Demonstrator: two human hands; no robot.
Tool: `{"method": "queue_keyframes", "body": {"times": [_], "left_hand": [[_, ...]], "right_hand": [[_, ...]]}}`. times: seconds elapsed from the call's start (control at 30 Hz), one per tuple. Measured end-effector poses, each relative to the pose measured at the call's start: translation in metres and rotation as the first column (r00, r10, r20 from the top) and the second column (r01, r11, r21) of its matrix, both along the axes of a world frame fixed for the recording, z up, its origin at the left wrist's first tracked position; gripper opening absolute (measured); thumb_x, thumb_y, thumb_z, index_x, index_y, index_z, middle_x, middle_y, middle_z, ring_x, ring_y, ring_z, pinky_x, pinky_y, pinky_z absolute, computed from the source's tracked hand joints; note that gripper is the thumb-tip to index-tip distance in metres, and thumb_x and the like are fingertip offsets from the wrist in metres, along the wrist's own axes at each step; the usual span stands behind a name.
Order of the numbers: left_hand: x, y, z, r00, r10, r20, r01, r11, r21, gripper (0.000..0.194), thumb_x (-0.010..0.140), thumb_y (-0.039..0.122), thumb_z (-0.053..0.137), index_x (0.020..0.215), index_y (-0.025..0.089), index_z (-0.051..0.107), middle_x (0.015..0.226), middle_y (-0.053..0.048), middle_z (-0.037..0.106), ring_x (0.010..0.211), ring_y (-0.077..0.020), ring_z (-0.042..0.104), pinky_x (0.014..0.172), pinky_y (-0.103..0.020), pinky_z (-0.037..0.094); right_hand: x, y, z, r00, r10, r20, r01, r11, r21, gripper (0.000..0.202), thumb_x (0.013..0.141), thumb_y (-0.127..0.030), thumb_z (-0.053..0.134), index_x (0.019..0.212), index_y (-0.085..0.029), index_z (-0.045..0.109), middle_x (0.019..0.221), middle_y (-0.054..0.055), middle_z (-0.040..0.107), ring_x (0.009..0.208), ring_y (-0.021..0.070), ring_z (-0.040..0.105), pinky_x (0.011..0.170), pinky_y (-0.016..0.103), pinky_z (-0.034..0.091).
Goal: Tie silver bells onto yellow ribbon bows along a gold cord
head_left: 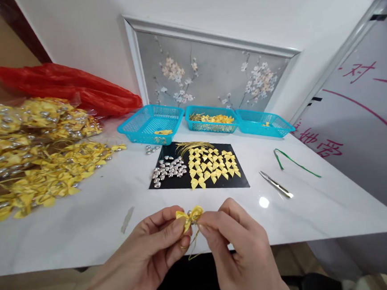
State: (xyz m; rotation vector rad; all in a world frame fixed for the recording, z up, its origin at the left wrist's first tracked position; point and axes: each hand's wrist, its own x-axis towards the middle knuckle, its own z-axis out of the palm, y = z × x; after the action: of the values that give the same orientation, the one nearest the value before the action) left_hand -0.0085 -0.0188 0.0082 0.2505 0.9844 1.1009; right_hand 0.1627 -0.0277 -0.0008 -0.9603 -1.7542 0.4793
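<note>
Between both hands, above the table's front edge, is a yellow bow (190, 216) with a small silvery piece at its middle and a thin gold cord (195, 243) hanging below. My left hand (157, 244) pinches the bow's left side between thumb and fingers. At its right side, my right hand (238, 244) has thumb and forefinger closed on the bow or its cord. Beyond them lies a black mat (183, 189) bearing silver beads (170, 168), rows of yellow bows (211, 163) and a bundle of gold cords (193, 147).
Three blue baskets (151, 117) stand at the back, the middle one holding yellow pieces (214, 118). Tweezers (277, 184) and a green ribbon (297, 163) lie right. Finished yellow strands (55, 178) and a red bag (71, 87) fill the left.
</note>
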Motion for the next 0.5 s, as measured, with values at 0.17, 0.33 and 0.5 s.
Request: {"method": "queue_keyframes", "body": {"times": [0.17, 0.33, 0.5], "left_hand": [[0.0014, 0.001, 0.0009, 1.0, 0.007, -0.013, -0.007, 1.0, 0.002, 0.021, 0.071, -0.007, 0.082, 0.079, 0.013, 0.08, 0.077, -0.007, 0.08, 0.064, -0.0146, 0.077, 0.064, -0.018, 0.065], [0.0035, 0.0006, 0.0025, 1.0, 0.007, -0.015, -0.007, 1.0, -0.006, 0.022, 0.069, -0.006, 0.084, 0.079, 0.013, 0.08, 0.076, -0.007, 0.08, 0.063, -0.0147, 0.077, 0.062, -0.017, 0.065], [0.005, 0.0007, 0.0043, 0.999, 0.025, -0.019, -0.025, 1.0, -0.012, 0.023, 0.067, -0.009, 0.084, 0.076, 0.013, 0.08, 0.073, -0.007, 0.08, 0.06, -0.0143, 0.077, 0.06, -0.017, 0.065]], "right_hand": [[-0.0011, -0.0005, -0.0032, 1.0, -0.014, 0.004, 0.013, 0.999, 0.034, 0.023, 0.099, -0.007, 0.047, 0.1, -0.019, 0.067, 0.077, -0.001, 0.045, 0.061, 0.012, 0.047, 0.053, 0.025, 0.039], [-0.0019, -0.0011, -0.0037, 0.998, -0.05, 0.031, 0.049, 0.998, 0.04, 0.024, 0.098, -0.006, 0.047, 0.096, -0.019, 0.067, 0.076, -0.001, 0.042, 0.06, 0.0124, 0.046, 0.052, 0.026, 0.038], [-0.0029, -0.0002, -0.0051, 0.999, -0.038, 0.015, 0.037, 0.998, 0.043, 0.024, 0.097, -0.006, 0.046, 0.098, -0.019, 0.067, 0.077, -0.001, 0.044, 0.061, 0.0124, 0.048, 0.051, 0.025, 0.039]]}}
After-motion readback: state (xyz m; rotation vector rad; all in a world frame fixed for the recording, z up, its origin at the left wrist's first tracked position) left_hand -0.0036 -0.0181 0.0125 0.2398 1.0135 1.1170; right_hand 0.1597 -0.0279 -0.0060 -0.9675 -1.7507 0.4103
